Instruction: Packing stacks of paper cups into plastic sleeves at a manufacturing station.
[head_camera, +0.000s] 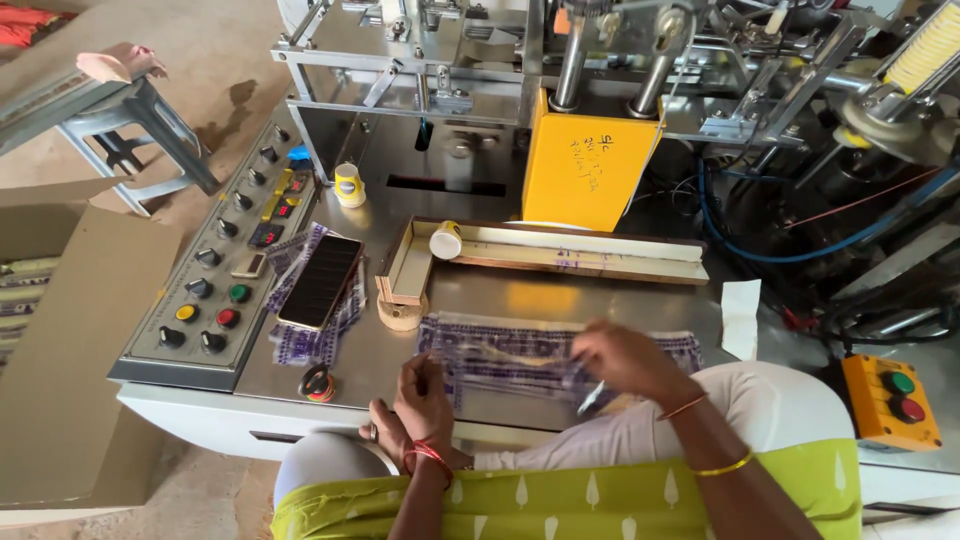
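Fingers of both the left hand (424, 392) and right hand (618, 358) pinch a blurred printed plastic sleeve (520, 352).

Left hand (423, 398) low, fingers curled in loose grip; right hand (625, 362) reaching leftward, fingers pinched.

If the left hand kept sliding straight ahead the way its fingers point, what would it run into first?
The left hand points away from the body, across the printed clear plastic sleeve. Beyond that, the round cork-coloured disc at the wooden tray's corner looks first in line, though depth is uncertain.
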